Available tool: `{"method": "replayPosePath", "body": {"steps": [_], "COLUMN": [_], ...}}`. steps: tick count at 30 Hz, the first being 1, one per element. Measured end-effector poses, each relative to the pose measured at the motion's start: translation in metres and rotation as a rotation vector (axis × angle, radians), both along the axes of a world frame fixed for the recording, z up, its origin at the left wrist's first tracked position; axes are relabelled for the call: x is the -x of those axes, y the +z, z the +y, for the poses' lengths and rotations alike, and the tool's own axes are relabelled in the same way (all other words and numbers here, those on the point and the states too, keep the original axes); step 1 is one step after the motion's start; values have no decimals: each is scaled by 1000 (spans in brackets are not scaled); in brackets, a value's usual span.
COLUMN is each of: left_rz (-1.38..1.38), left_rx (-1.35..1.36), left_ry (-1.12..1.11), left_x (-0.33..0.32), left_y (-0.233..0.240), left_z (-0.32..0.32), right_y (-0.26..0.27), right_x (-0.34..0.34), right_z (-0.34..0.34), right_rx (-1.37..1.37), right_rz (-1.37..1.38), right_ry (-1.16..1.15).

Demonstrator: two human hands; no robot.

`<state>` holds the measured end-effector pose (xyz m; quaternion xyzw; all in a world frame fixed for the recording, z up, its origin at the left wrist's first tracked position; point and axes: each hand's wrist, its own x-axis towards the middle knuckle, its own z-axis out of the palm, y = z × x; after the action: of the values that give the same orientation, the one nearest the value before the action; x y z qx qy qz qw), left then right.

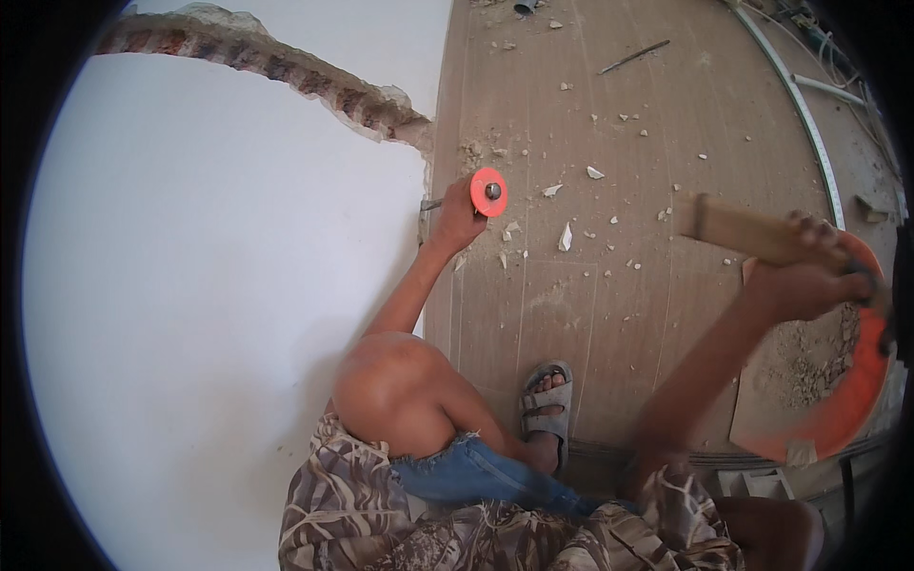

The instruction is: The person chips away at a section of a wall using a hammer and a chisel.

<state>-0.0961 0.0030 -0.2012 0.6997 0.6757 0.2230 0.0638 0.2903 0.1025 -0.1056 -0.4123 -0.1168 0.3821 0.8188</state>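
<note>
My left hand [458, 218] grips a chisel with an orange round hand guard [489, 193]. The chisel's metal head shows at the guard's centre, and its tip [431, 205] meets the edge of the white wall [214, 214] near the floor. A rough channel [285, 71] cut into the wall, showing brick, runs down to the floor just above the chisel. Off to the right, my right hand [800, 285] is closed on a blurred wooden tool [764, 232], apart from the chisel; its kind is not clear.
Plaster chips [565, 237] and dust lie over the wood-look floor [557, 307]. A thin rod [634, 57] lies farther off. At right are an orange container [867, 357] with rubble in it and a long pale strip [807, 107]. My sandalled foot [550, 407] rests on the floor.
</note>
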Motion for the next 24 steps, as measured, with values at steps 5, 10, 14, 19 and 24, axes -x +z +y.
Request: {"method": "replayPosePath", "body": {"steps": [5,10,14,19,24], "left_rz": [-22,67,-36,-118,-83], "left_rx": [74,105,51,115,93], "left_ry": [-54,0,16,84,62], "left_x": [-1,23,11,20,20], "left_y": [-13,-13,-3,0,-4], "left_z": [10,-27,0,-9,-2], "right_y": [-128,-62,-15,17,-123], "right_x": [170,127,26,21,179], "right_z": [-107,-81,-11,-6,-113], "right_rx": [258,327,-30,-227,207], "right_rz": [-599,-249,-131,-6,-543], "right_ry": [902,1246,643,169,1010]}}
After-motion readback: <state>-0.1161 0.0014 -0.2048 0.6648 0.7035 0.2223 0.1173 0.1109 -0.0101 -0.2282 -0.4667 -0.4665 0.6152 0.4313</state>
